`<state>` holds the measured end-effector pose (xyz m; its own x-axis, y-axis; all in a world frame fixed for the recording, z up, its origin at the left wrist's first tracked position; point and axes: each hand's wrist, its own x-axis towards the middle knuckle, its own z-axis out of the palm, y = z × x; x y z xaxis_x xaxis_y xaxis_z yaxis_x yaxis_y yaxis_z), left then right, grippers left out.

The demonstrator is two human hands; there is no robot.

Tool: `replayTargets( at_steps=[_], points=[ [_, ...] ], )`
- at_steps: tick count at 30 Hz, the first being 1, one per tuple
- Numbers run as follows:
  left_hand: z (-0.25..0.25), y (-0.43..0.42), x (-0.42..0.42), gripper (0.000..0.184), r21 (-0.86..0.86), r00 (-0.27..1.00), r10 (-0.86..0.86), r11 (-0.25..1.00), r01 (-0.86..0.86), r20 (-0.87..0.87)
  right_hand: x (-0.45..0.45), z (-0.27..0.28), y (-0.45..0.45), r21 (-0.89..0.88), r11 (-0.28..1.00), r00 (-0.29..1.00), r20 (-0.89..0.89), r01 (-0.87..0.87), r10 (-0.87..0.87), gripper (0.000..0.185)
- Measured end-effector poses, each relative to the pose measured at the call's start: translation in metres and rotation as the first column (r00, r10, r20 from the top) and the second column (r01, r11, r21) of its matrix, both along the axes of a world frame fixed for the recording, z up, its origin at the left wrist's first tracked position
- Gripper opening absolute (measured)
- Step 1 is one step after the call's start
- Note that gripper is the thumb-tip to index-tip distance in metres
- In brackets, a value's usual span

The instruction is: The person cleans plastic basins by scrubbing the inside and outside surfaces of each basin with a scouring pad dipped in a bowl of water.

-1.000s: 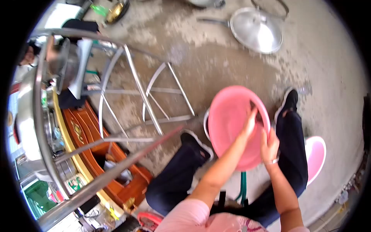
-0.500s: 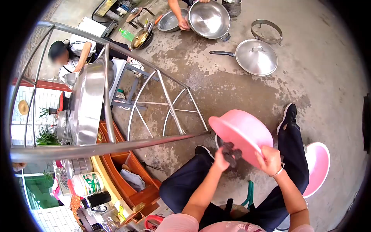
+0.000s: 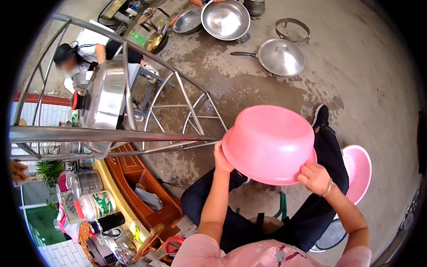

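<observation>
Two hands (image 3: 268, 170) gripping an upturned pink basin (image 3: 273, 142), outdoors

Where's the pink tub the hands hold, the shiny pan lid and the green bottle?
Pink tub (image 3: 273, 122): head view, on its bottom.
Shiny pan lid (image 3: 282, 62): head view, on its dome.
Green bottle (image 3: 139, 39): head view, on its middle.

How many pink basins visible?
2. One basin is held at its rim by left hand and right hand, underside toward camera; the other basin is beside the right leg, partly hidden. Others may be hidden.
</observation>
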<state>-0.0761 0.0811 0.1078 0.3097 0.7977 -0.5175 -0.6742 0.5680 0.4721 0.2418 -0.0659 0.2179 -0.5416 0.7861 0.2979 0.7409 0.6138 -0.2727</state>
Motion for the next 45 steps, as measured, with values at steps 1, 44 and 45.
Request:
replayTargets(
  at_steps=[1,44,45],
  points=[
    [0.014,0.007,0.001,0.046,-0.015,1.000,-0.004,1.000,0.004,0.003,0.003,0.001,0.006,-0.015,1.000,1.000,0.003,0.004,-0.004,0.013],
    [-0.280,-0.048,0.083,0.047,-0.302,-0.279,-0.117,0.430,0.851,-0.953,0.066,-0.131,0.079,-0.855,0.004,-0.247,-0.154,0.518,-0.957,0.041],
    [-0.284,-0.048,0.081,0.048,-0.349,-0.337,-0.097,0.349,0.870,-0.937,0.065,-0.135,0.078,-0.856,0.003,-0.246,-0.152,0.516,-0.957,0.041]
  ],
)
